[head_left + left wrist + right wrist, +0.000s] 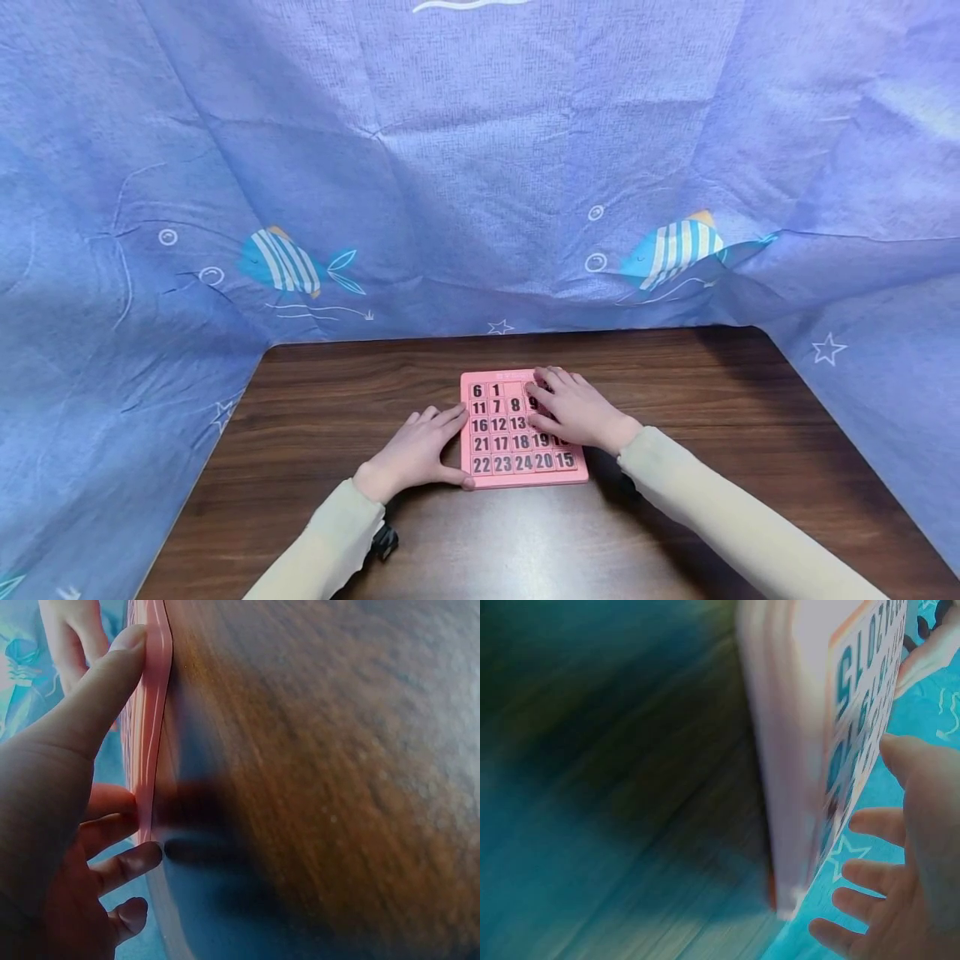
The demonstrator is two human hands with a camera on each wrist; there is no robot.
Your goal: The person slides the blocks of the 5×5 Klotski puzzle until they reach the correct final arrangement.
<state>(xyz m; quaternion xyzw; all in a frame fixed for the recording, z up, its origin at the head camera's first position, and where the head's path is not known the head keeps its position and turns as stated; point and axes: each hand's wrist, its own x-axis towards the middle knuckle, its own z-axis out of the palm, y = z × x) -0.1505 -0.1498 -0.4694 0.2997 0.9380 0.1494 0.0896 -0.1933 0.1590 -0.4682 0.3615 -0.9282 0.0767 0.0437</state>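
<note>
A pink number slide puzzle [528, 481] with black-numbered tiles lies flat on the wooden table. In its top row, a gap shows right of tile 1. My left hand [412, 454] rests at the puzzle's left side, thumb on the near left corner and index fingertip against the left edge. The left wrist view shows that thumb on the pink rim [156, 682], with the other fingers spread beside the edge. Over the upper right tiles, my right hand [577, 410] spreads its fingers, hiding several numbers. From the right wrist its fingers [877, 825] look extended; fingertip contact cannot be told.
The dark wooden table [337, 392] extends around the puzzle on all sides. Behind it and at both sides hangs a blue cloth [480, 208] printed with striped fish and stars. A small black object [385, 542] sits under the left wrist.
</note>
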